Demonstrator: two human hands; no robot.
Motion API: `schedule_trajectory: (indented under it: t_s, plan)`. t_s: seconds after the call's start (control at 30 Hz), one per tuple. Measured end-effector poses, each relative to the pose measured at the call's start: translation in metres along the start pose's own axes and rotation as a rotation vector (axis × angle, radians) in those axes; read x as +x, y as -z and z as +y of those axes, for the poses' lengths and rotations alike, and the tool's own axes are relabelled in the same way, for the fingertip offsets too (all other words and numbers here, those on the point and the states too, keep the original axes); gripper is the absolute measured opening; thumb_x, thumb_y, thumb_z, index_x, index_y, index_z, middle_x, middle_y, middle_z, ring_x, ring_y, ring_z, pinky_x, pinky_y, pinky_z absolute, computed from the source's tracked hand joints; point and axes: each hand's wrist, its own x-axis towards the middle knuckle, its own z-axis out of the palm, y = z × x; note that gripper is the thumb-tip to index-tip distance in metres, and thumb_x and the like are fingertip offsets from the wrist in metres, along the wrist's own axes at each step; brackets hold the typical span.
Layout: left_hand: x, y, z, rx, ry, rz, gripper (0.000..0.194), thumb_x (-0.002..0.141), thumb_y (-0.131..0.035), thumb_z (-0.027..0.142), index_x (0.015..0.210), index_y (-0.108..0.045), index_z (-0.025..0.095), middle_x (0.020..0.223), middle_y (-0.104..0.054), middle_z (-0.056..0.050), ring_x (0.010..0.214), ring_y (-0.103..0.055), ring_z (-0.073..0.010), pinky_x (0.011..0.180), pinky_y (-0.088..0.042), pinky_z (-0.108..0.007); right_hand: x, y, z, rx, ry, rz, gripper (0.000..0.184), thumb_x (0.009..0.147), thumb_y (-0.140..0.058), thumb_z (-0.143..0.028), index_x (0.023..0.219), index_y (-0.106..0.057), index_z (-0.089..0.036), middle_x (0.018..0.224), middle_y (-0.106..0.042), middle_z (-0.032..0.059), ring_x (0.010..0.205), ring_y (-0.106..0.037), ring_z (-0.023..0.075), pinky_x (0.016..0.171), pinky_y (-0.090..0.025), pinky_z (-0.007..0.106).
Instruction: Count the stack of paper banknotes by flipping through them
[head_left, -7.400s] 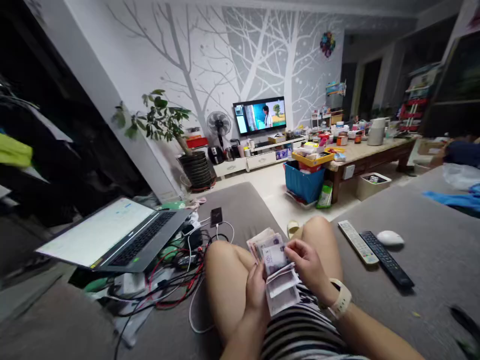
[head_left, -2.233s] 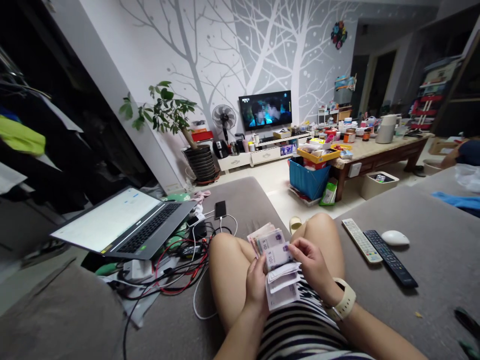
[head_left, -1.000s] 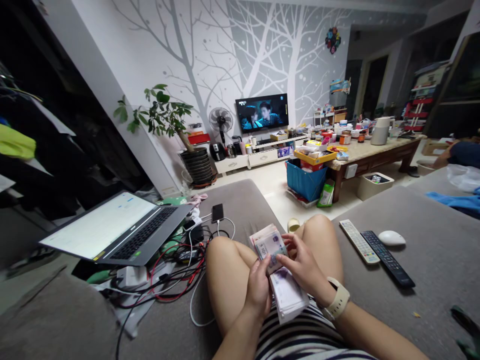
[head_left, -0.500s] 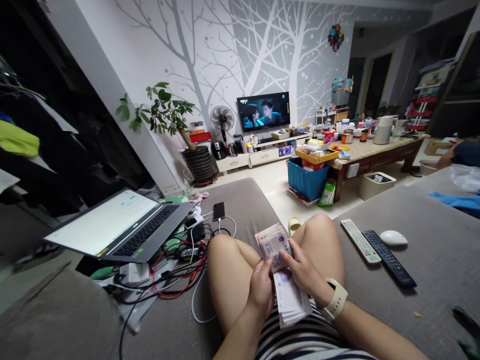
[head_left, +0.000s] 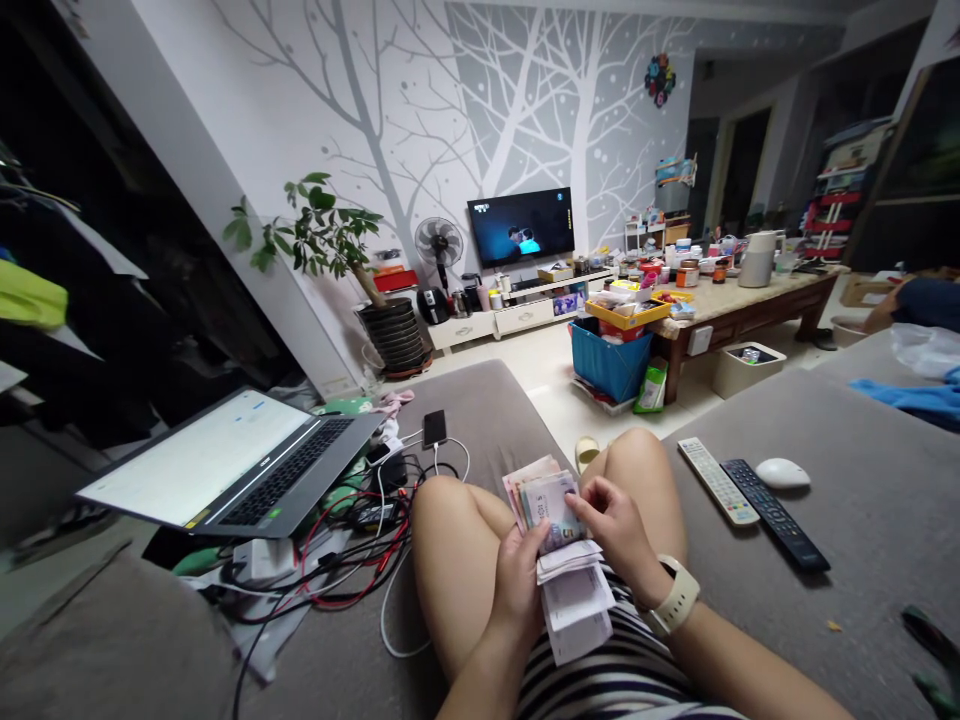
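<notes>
Over my lap, my left hand (head_left: 519,568) is closed on a stack of banknotes (head_left: 553,505), its thumb pressed on the top note. The upper notes fan out in pinkish and bluish-violet tones, and a 5 shows on the front one. More pale notes (head_left: 576,602) hang folded down below the thumb toward my striped clothing. My right hand (head_left: 613,520), a cream watch (head_left: 673,597) on its wrist, pinches the right edge of the front banknote between thumb and forefinger. Its other fingers are curled in.
Left on the grey sofa are an open laptop (head_left: 225,465), tangled cables (head_left: 360,535) and a phone (head_left: 434,429). On the right lie a white remote (head_left: 718,482), a black remote (head_left: 776,515) and a white mouse (head_left: 782,474). A cluttered low table (head_left: 720,312) stands beyond.
My right hand has shifted slightly right and its fingers have curled to the notes' edge. The front note now shows a 5, and the folded notes hang more spread out below.
</notes>
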Motion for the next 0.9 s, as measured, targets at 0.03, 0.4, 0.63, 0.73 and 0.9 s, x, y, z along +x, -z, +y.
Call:
schedule_trajectory:
  t_s: [0.03,0.4,0.63,0.73,0.9]
  plan:
    - [0.000,0.000,0.000,-0.001,0.005,-0.005,0.045,0.063,-0.071,0.025,0.106,-0.064,0.011,0.083,-0.073,-0.010,0.082,-0.067,-0.0270,0.074,-0.051,-0.036,0.000,0.000,0.000,0.004,-0.002,0.007,0.035,0.075,-0.061,-0.043,0.058,-0.044,-0.019,0.053,-0.042,-0.0046,0.052,-0.038,0.0113,0.050,-0.032,0.023]
    - [-0.001,-0.001,-0.001,-0.013,0.005,0.038,0.039,0.069,-0.067,0.027,0.103,-0.065,0.010,0.087,-0.073,-0.011,0.086,-0.067,-0.0276,0.080,-0.050,-0.038,-0.002,0.000,0.004,0.031,-0.009,-0.012,0.030,0.078,-0.059,-0.042,0.063,-0.050,-0.017,0.056,-0.045,-0.0029,0.055,-0.040,0.0119,0.051,-0.033,0.023]
    - [0.003,0.002,-0.001,0.003,-0.048,0.141,0.028,0.071,-0.064,0.026,0.092,-0.068,0.009,0.083,-0.073,-0.010,0.086,-0.067,-0.0256,0.080,-0.050,-0.035,-0.006,-0.001,0.002,0.132,-0.012,-0.024,0.027,0.078,-0.059,-0.042,0.070,-0.053,-0.017,0.061,-0.048,-0.0024,0.057,-0.041,0.0122,0.053,-0.035,0.023]
    - [0.004,0.003,0.000,-0.020,-0.071,0.165,0.027,0.072,-0.063,0.026,0.092,-0.068,0.010,0.084,-0.073,-0.009,0.085,-0.067,-0.0242,0.079,-0.050,-0.034,-0.007,-0.001,-0.003,0.166,-0.004,-0.066,0.026,0.079,-0.059,-0.041,0.071,-0.053,-0.017,0.061,-0.047,-0.0026,0.057,-0.041,0.0120,0.053,-0.034,0.023]
    - [0.004,0.003,0.002,0.009,-0.114,0.161,0.026,0.073,-0.062,0.027,0.091,-0.069,0.010,0.086,-0.073,-0.010,0.087,-0.066,-0.0236,0.081,-0.049,-0.032,-0.009,0.000,-0.011,0.191,0.014,-0.118,0.023,0.082,-0.056,-0.037,0.072,-0.053,-0.017,0.063,-0.046,-0.0022,0.059,-0.041,0.0121,0.054,-0.034,0.023]
